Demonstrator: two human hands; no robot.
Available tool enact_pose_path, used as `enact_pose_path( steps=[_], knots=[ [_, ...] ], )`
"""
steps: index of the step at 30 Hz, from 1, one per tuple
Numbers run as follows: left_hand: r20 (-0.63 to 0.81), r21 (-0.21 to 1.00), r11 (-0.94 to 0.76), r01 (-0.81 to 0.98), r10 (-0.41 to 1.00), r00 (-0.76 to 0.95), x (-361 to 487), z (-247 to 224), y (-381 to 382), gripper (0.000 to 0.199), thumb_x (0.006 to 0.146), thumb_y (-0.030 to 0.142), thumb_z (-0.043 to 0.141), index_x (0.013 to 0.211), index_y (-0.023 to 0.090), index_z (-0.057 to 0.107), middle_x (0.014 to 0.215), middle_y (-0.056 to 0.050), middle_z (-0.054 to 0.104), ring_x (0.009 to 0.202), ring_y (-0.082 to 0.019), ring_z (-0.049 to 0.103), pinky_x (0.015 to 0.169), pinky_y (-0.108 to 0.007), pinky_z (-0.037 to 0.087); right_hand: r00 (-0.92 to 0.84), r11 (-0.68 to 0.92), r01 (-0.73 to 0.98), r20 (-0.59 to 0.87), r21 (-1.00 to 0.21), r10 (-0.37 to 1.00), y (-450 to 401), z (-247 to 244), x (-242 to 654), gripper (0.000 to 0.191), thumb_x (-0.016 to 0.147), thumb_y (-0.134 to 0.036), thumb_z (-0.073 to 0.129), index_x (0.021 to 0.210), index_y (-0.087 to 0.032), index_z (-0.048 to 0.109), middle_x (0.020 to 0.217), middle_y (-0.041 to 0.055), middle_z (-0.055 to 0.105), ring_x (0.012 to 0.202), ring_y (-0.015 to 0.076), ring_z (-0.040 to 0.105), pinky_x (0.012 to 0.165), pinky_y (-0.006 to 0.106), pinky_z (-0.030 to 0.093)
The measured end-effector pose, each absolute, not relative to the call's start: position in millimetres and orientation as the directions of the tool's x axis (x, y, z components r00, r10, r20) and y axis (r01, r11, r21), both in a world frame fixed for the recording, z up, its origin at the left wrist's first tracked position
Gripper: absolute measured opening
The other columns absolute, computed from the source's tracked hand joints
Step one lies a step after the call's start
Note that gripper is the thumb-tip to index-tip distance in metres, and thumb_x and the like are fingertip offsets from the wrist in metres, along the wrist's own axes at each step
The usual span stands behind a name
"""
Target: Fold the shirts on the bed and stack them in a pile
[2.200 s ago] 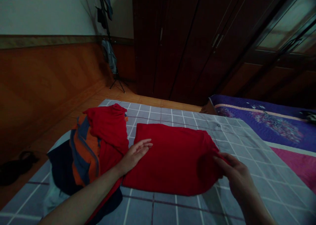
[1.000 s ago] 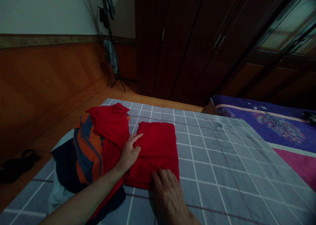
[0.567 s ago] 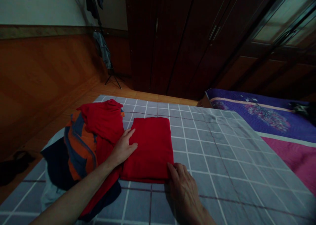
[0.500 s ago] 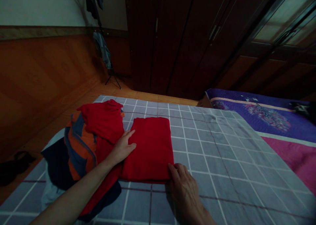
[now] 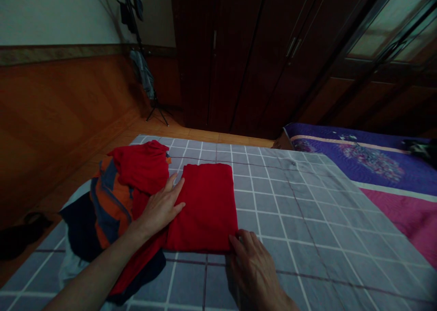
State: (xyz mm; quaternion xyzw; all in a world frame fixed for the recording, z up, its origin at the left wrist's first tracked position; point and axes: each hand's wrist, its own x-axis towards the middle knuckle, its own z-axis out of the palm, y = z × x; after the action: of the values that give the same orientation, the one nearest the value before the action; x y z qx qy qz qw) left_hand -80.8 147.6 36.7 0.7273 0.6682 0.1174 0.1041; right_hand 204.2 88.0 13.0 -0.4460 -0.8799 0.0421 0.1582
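Note:
A red garment [image 5: 206,206], folded into a neat rectangle, lies flat on a grey checked sheet. My left hand [image 5: 164,206] is open, its fingers spread and its fingertips resting at the garment's left edge. At the near right corner my right hand [image 5: 254,258] has its fingers curled, with thumb and forefinger closed on the cloth corner. Left of the folded piece is a loose heap of clothes: a red garment [image 5: 145,165], an orange and blue-grey one [image 5: 109,206] and dark navy cloth [image 5: 80,229]. My left forearm crosses over part of this heap.
The checked sheet [image 5: 307,229] covers the surface under both hands. A purple and pink bedspread [image 5: 341,151] lies to the right. Dark wardrobe doors [image 5: 232,74] stand at the back, beside a rack with hanging clothes [image 5: 143,74]. A black item [image 5: 23,236] lies on the floor at left.
My left hand's fingers have spread and shifted slightly left along the garment's edge. My right hand stays at the near right corner, a touch lower. The view has tilted slightly.

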Motion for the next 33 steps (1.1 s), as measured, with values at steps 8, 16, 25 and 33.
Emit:
enact_pose_path(
  steps=[8,16,25,33],
  knots=[
    [0.068,0.270,-0.566,0.779,0.818,0.571,-1,64,176,0.046,0.092,0.029,0.045,0.138,0.024,0.044,0.147,-0.006,0.039,0.137,-0.025,0.031,0.111,-0.041,0.026,-0.750,0.730,0.597,0.092,-0.333,0.655,96,25,179,0.074,0.082,-0.049,0.059,0.141,-0.010,0.037,0.148,0.0197,0.030,0.137,0.0350,0.025,0.108,0.051,0.031],
    [-0.021,0.292,-0.629,0.720,0.748,0.663,38,-2,238,0.073,0.089,0.059,0.040,0.148,0.019,0.022,0.155,-0.012,0.014,0.144,-0.025,0.005,0.114,-0.050,0.000,-0.808,0.709,0.554,-0.079,-0.437,0.583,92,9,182,0.086,0.083,-0.057,0.053,0.148,-0.013,0.019,0.152,0.0187,0.007,0.140,0.0353,0.002,0.113,0.054,0.014],
    [0.123,0.285,-0.586,0.758,0.807,0.577,21,-3,248,0.063,0.092,0.054,0.040,0.145,0.023,0.030,0.153,-0.008,0.026,0.143,-0.024,0.013,0.115,-0.046,0.003,-0.836,0.708,0.510,-0.086,-0.487,0.543,99,12,181,0.082,0.086,-0.052,0.051,0.148,-0.010,0.017,0.151,0.0198,0.004,0.139,0.0355,-0.001,0.113,0.055,0.012],
    [0.114,0.334,-0.408,0.850,0.912,0.393,5,-11,264,0.065,0.092,0.056,0.037,0.146,0.020,0.030,0.152,-0.009,0.029,0.143,-0.026,0.014,0.114,-0.046,0.009,-0.839,0.710,0.499,-0.071,-0.497,0.540,101,10,183,0.085,0.085,-0.056,0.051,0.148,-0.011,0.017,0.150,0.0190,0.004,0.138,0.0360,0.002,0.112,0.055,0.014]
  ],
)
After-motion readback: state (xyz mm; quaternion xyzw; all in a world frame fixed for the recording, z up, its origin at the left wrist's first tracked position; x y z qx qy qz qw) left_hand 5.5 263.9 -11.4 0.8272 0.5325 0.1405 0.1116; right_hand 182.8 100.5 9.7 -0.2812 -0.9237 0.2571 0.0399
